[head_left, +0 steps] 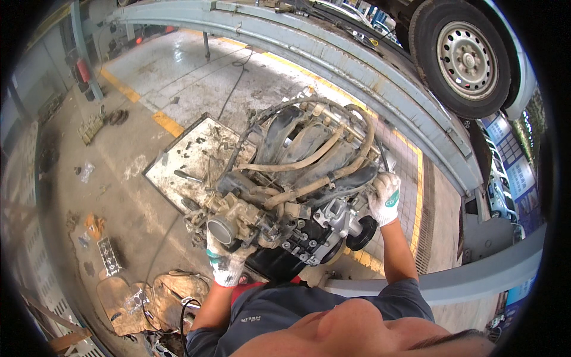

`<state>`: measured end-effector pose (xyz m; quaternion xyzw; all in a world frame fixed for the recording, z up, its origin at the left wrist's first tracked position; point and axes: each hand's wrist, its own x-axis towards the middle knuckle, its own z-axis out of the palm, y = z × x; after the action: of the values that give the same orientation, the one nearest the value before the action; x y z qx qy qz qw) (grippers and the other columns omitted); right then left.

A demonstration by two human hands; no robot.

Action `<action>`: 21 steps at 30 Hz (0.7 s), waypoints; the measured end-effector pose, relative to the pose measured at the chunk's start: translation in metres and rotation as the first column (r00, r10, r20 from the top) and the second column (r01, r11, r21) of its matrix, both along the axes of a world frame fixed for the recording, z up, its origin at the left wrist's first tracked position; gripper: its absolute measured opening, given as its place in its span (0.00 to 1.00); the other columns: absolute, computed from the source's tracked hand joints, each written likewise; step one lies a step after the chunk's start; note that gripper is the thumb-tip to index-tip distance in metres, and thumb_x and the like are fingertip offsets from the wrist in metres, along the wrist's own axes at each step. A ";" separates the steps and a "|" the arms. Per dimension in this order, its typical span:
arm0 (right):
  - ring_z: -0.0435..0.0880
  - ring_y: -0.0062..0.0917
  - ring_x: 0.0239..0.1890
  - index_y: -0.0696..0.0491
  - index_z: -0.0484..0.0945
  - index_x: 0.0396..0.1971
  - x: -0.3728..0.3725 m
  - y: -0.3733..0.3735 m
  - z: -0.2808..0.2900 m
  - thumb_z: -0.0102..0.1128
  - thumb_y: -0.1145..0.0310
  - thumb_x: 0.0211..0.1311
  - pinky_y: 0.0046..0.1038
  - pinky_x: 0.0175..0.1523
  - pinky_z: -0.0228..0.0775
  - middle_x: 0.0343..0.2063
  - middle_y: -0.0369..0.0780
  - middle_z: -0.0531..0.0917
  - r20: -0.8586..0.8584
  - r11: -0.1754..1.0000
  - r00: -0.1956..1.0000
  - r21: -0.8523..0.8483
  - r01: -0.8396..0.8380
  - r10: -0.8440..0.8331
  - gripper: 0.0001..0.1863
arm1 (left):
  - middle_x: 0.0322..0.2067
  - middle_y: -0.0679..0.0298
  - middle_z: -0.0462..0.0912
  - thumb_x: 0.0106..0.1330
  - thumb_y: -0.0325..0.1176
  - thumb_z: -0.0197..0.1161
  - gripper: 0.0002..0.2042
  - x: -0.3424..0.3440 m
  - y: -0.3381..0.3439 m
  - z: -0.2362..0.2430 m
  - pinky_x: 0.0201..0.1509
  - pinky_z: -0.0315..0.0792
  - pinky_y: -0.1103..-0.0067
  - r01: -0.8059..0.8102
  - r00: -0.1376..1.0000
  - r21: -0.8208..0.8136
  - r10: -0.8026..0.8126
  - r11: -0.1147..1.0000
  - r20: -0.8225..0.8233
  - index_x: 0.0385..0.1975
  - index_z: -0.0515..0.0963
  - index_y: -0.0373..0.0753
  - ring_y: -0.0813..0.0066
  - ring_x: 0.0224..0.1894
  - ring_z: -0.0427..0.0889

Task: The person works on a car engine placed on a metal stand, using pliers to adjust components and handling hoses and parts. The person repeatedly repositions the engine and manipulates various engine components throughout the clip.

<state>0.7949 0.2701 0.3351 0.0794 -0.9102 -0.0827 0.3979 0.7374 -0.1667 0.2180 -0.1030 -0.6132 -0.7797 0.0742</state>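
Note:
A dirty car engine [318, 235] with a dark intake manifold [285, 140] and brown hoses stands in front of me. My left hand [226, 262], in a white knitted glove, is closed against the engine's near left side, just under the round throttle body [222, 229]; part of its fingers is hidden there. At the engine's right edge my right hand [385, 199], gloved too, has its fingers curled on the engine, above a black pulley [361, 233]. What lies under those fingertips is hidden.
A light, stained tray [178, 172] with scraps lies behind the engine at left. Brown cardboard [122, 306] and a metal part [109, 256] are on the floor at lower left. A grey lift beam [357, 62] crosses beyond, with a car wheel [467, 59] above it.

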 end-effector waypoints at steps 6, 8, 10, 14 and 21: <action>0.80 0.46 0.51 0.53 0.75 0.35 -0.005 0.000 -0.005 0.69 0.77 0.34 0.50 0.61 0.69 0.41 0.45 0.80 -0.022 0.999 0.999 -0.011 0.043 -0.043 0.21 | 0.62 0.59 0.82 0.45 0.34 0.84 0.49 0.001 0.000 -0.010 0.67 0.77 0.69 -0.036 0.999 -0.017 0.036 0.999 0.012 0.72 0.67 0.36 0.65 0.61 0.84; 0.79 0.47 0.51 0.53 0.75 0.35 -0.005 -0.001 -0.005 0.70 0.76 0.33 0.50 0.61 0.69 0.41 0.46 0.80 -0.020 0.997 0.997 -0.014 0.074 -0.074 0.22 | 0.62 0.59 0.82 0.44 0.36 0.86 0.50 -0.001 0.000 -0.015 0.68 0.77 0.68 -0.054 0.998 -0.027 0.053 0.998 -0.025 0.72 0.67 0.36 0.65 0.61 0.84; 0.80 0.47 0.51 0.54 0.75 0.35 -0.004 -0.004 -0.006 0.71 0.75 0.33 0.50 0.61 0.69 0.41 0.46 0.80 -0.017 0.994 0.994 -0.024 0.105 -0.106 0.22 | 0.62 0.59 0.82 0.44 0.36 0.86 0.50 -0.003 0.000 -0.021 0.68 0.77 0.69 -0.053 0.998 -0.045 0.051 0.998 -0.040 0.72 0.67 0.35 0.65 0.61 0.83; 0.80 0.46 0.52 0.53 0.77 0.37 -0.004 -0.005 -0.003 0.72 0.76 0.34 0.50 0.61 0.69 0.43 0.45 0.81 -0.019 0.998 0.998 -0.015 0.065 -0.065 0.23 | 0.62 0.58 0.82 0.45 0.33 0.85 0.50 -0.002 -0.002 -0.019 0.69 0.76 0.69 -0.079 0.996 -0.098 0.075 0.992 -0.046 0.72 0.67 0.34 0.64 0.62 0.82; 0.82 0.44 0.51 0.53 0.80 0.39 0.000 -0.005 0.000 0.72 0.77 0.36 0.50 0.60 0.71 0.42 0.43 0.83 -0.010 1.000 1.000 0.015 0.019 -0.019 0.23 | 0.64 0.52 0.80 0.40 0.36 0.92 0.58 -0.002 -0.002 -0.020 0.69 0.76 0.68 -0.020 0.999 -0.024 0.021 1.000 0.041 0.75 0.64 0.28 0.58 0.64 0.82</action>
<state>0.7949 0.2654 0.3355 0.0734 -0.9083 -0.0936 0.4011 0.7356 -0.1691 0.1981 -0.0815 -0.6247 -0.7736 0.0684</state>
